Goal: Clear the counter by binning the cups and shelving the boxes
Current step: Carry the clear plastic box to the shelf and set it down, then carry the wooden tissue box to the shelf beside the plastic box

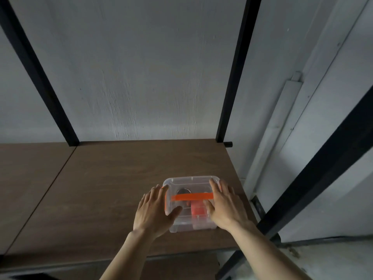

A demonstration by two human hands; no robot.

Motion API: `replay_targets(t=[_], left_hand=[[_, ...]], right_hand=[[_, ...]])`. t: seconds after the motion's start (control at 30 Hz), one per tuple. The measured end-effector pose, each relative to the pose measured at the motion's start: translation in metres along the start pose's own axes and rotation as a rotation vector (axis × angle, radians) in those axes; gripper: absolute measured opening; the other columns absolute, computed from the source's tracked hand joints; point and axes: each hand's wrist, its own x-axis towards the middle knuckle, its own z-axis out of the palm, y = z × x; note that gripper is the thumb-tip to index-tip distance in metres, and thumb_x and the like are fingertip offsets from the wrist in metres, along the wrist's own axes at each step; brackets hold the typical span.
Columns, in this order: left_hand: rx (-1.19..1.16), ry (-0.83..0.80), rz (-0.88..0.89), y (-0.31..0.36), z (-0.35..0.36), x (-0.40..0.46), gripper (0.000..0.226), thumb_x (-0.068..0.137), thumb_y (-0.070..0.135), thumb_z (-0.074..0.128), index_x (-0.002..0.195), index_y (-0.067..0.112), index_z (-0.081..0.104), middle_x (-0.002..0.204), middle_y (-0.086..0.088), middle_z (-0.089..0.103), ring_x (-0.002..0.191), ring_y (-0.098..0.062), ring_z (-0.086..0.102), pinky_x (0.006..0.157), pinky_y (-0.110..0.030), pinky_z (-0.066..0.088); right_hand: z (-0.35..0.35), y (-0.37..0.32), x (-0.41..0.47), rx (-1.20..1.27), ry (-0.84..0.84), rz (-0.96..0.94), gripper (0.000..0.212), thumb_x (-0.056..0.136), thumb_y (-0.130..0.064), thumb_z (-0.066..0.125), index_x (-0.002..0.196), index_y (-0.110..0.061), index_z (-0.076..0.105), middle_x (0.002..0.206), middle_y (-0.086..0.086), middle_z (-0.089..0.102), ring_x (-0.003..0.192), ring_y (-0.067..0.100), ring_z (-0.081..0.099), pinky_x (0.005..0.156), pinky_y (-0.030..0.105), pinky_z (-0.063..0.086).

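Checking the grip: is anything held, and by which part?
Nothing gripped: left hand and right hand lie flat against opposite ends of the box.

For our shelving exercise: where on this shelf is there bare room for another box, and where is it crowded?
Bare shelf lies left of the left hand as far as the neighbouring board, and behind the clear box up to the wall. Crowded: the right edge, where box and right hand sit.
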Motion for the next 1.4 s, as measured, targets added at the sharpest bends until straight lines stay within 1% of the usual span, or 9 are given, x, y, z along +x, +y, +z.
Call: replay_targets(t=[0.13,0.3,0.43,0.63,0.73,0.97,1.17,1.3,1.4], left_hand=[[0.099,-0.022,0.106,0.004,-0.006,-0.009,0.093,0.083,0.077,0.042,0.158,0.029,0.018,0.167,0.002,0.023,0.154,-0.020,0.019,0.126,-0.040,0.014],[0.169,-0.010,0.179,0.026,-0.016,-0.031,0.090,0.080,0.080,0.037,0.155,0.034,0.023,0.164,0.001,0.027,0.150,-0.022,0.028,0.124,-0.040,0.021],[0.177,0.002,0.229,0.052,-0.019,-0.053,0.087,0.077,0.082,0.037,0.152,0.040,0.027,0.157,0.007,0.038,0.142,-0.019,0.040,0.119,-0.039,0.031],[0.213,-0.028,0.287,0.114,-0.010,-0.110,0.091,0.081,0.080,0.043,0.155,0.029,0.028,0.159,0.002,0.038,0.146,-0.021,0.036,0.120,-0.040,0.030],[0.218,-0.082,0.341,0.155,0.001,-0.151,0.092,0.084,0.076,0.046,0.158,0.027,0.024,0.164,-0.001,0.031,0.151,-0.024,0.028,0.123,-0.041,0.023],[0.223,-0.206,0.634,0.280,0.039,-0.225,0.091,0.083,0.078,0.042,0.157,0.029,0.025,0.161,0.004,0.033,0.149,-0.022,0.028,0.124,-0.039,0.018],[0.196,-0.347,0.926,0.393,0.082,-0.289,0.090,0.084,0.077,0.042,0.159,0.033,0.020,0.167,0.005,0.022,0.153,-0.020,0.020,0.124,-0.037,0.013],[0.208,-0.409,1.144,0.451,0.103,-0.335,0.090,0.086,0.076,0.042,0.160,0.032,0.017,0.167,0.006,0.020,0.154,-0.019,0.017,0.124,-0.037,0.011],[0.193,-0.457,1.289,0.481,0.110,-0.378,0.087,0.088,0.073,0.042,0.160,0.031,0.014,0.168,0.005,0.018,0.154,-0.020,0.015,0.124,-0.037,0.011]], right_hand=[[-0.008,-0.004,-0.021,-0.063,0.027,-0.067,0.078,0.096,-0.051,0.050,0.159,-0.019,0.018,0.161,0.013,0.029,0.142,0.032,0.039,0.111,0.046,0.045],[-0.024,0.000,-0.058,-0.055,0.063,-0.082,0.076,0.096,-0.046,0.055,0.159,-0.022,0.021,0.163,0.011,0.028,0.139,0.031,0.044,0.111,0.046,0.044],[-0.036,0.014,-0.097,-0.014,0.081,-0.054,0.074,0.095,-0.045,0.057,0.156,-0.026,0.022,0.154,0.010,0.038,0.131,0.030,0.050,0.107,0.044,0.048],[-0.060,0.054,-0.186,0.001,0.082,0.048,0.067,0.098,-0.046,0.051,0.156,-0.023,0.026,0.160,0.010,0.033,0.140,0.032,0.043,0.109,0.046,0.043],[-0.067,0.087,-0.243,0.002,0.088,0.108,0.066,0.099,-0.046,0.049,0.156,-0.022,0.026,0.157,0.010,0.037,0.137,0.031,0.044,0.107,0.045,0.044],[-0.085,0.179,-0.390,-0.023,0.098,0.389,0.059,0.098,-0.044,0.049,0.149,-0.020,0.034,0.144,0.009,0.046,0.129,0.030,0.047,0.100,0.045,0.048],[-0.108,0.241,-0.533,-0.032,0.149,0.744,0.063,0.100,-0.046,0.045,0.154,-0.020,0.027,0.155,0.009,0.038,0.138,0.032,0.040,0.106,0.045,0.044],[-0.122,0.253,-0.630,-0.012,0.192,1.024,0.062,0.097,-0.048,0.049,0.151,-0.024,0.033,0.152,0.006,0.042,0.135,0.030,0.044,0.104,0.044,0.044],[-0.127,0.240,-0.692,-0.036,0.187,1.204,0.064,0.099,-0.049,0.047,0.154,-0.024,0.029,0.156,0.006,0.037,0.139,0.030,0.041,0.108,0.043,0.042]])
